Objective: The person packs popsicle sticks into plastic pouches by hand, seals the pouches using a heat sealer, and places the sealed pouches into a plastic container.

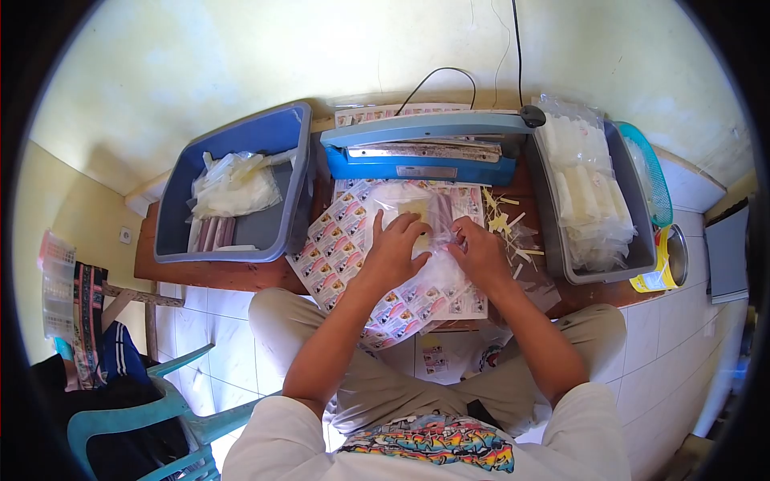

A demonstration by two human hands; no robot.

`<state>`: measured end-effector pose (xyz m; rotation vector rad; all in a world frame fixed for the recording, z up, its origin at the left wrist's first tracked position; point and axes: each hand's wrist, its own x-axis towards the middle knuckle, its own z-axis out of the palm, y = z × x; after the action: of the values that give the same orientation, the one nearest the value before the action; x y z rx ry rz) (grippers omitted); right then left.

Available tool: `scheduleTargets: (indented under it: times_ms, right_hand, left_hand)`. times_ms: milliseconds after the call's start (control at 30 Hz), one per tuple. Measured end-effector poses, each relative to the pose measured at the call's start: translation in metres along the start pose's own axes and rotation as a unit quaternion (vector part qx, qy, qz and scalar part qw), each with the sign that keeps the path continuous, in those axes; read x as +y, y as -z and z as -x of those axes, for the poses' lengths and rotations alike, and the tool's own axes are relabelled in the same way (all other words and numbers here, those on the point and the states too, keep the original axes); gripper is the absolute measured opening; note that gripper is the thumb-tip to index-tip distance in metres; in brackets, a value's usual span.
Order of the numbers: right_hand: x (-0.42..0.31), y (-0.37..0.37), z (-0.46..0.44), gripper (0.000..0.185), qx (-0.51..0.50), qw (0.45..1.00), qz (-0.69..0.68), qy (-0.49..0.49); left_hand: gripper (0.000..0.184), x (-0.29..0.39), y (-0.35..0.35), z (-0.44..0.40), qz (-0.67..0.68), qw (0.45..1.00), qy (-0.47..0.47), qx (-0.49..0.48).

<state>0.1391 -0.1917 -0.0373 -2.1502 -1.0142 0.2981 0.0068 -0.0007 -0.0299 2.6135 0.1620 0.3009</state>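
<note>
A clear plastic bag (pixel 437 264) lies on printed label sheets (pixel 341 240) in front of me, with whitish, yellowish and purplish contents showing through it. My left hand (pixel 393 247) rests on the bag's left part, fingers spread over it. At the bag's right edge, my right hand (pixel 481 252) has its fingers closed on the plastic in a pinch. Just beyond both hands stands a blue heat sealer (pixel 417 167) with a long lever arm across its top.
A blue-grey bin (pixel 295 192) with plastic bags and purplish packs stands left. Another grey bin (pixel 557 240), holding filled clear packs (pixel 584 180), is at right. Pale strips (pixel 499 220) litter the wooden table (pixel 216 275). A yellow can (pixel 662 260) and green basket (pixel 654 172) sit farther right.
</note>
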Motion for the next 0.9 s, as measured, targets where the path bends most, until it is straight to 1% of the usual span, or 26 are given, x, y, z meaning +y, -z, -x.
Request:
scheduleTargets:
  times_ms: [67,100,167,200,267,400,467,600,667,700,767,800,867,900]
  right_hand:
    - [-0.006,0.001,0.001,0.043,0.010,0.999,0.028,0.014]
    - [-0.009,0.001,0.002,0.043,0.010,0.999,0.029,0.015]
    - [-0.018,0.001,0.005,0.042,0.098,0.990,0.073,0.074]
    - [-0.022,0.002,0.005,0.042,0.099,0.990,0.074,0.074]
    - [-0.027,0.004,0.005,0.040,0.141,0.980,0.090,0.107]
    - [-0.017,0.000,0.004,0.041,0.136,0.979,0.111,0.104]
    - [-0.010,0.000,0.003,0.040,0.103,0.986,0.110,0.074]
    - [0.000,0.000,0.002,0.036,0.110,0.987,0.084,0.078]
    - [0.008,-0.002,0.003,0.042,0.112,0.981,0.071,0.144]
    - [0.007,0.001,0.005,0.042,0.113,0.981,0.071,0.144]
    - [0.005,0.006,0.010,0.052,0.073,0.983,0.042,0.163]
    - [0.001,0.011,0.013,0.052,0.073,0.983,0.040,0.165]
    - [-0.008,0.021,0.020,0.060,0.003,0.992,0.000,0.123]
    - [-0.013,0.026,0.022,0.060,0.004,0.992,0.000,0.124]
  left_hand:
    - [0.045,-0.002,-0.001,-0.001,-0.001,1.000,-0.011,0.027]
    - [0.045,-0.002,0.000,-0.002,-0.001,1.000,-0.012,0.028]
    - [0.031,-0.002,0.000,-0.003,0.000,0.998,-0.029,0.060]
    - [0.031,0.000,0.001,-0.003,0.000,0.998,-0.030,0.060]
    - [0.017,0.004,0.002,-0.004,0.009,0.995,-0.059,0.086]
    - [0.013,0.017,0.004,-0.004,0.014,0.989,-0.091,0.118]
    - [0.014,0.018,0.000,-0.003,0.027,0.987,-0.099,0.126]
    - [0.018,0.016,-0.002,-0.002,0.027,0.986,-0.109,0.127]
    - [0.032,0.014,-0.002,0.000,0.065,0.992,-0.088,0.067]
    - [0.032,0.014,-0.001,0.002,0.063,0.992,-0.089,0.067]
    - [0.047,0.013,0.004,0.005,0.036,0.996,-0.076,0.040]
    - [0.047,0.012,0.007,0.006,0.034,0.996,-0.075,0.040]
    - [0.054,0.010,0.014,0.007,0.048,0.997,-0.052,0.014]
    - [0.054,0.010,0.017,0.009,0.046,0.997,-0.053,0.015]
